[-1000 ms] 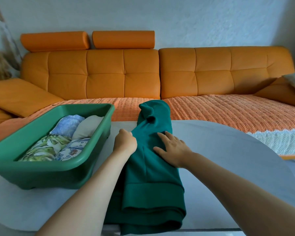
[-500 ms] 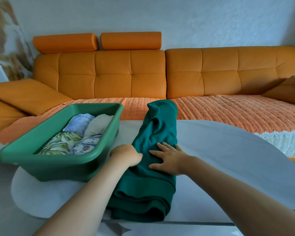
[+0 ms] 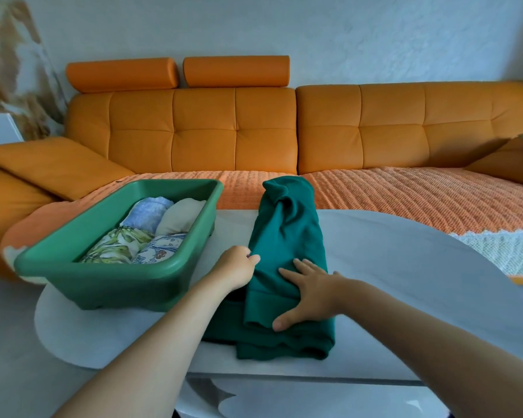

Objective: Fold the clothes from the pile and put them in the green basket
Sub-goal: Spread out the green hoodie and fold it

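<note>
Green basket (image 3: 103, 279): four rolled clothes (image 3: 145, 217) inside.
Teal garment (image 3: 287, 236): half-folded on the white worktop (image 3: 405, 267), just right of the basket.
Left hand (image 3: 237, 267): fingers curled, pinching the garment's left edge.
Right hand (image 3: 313, 292): fingers straight and spread, pressing flat on the fold.

I see a pale oval table (image 3: 405, 267) carrying the green basket (image 3: 103, 279) on its left, with a teal garment (image 3: 287, 236) stretched out just beside it, apart.
</note>
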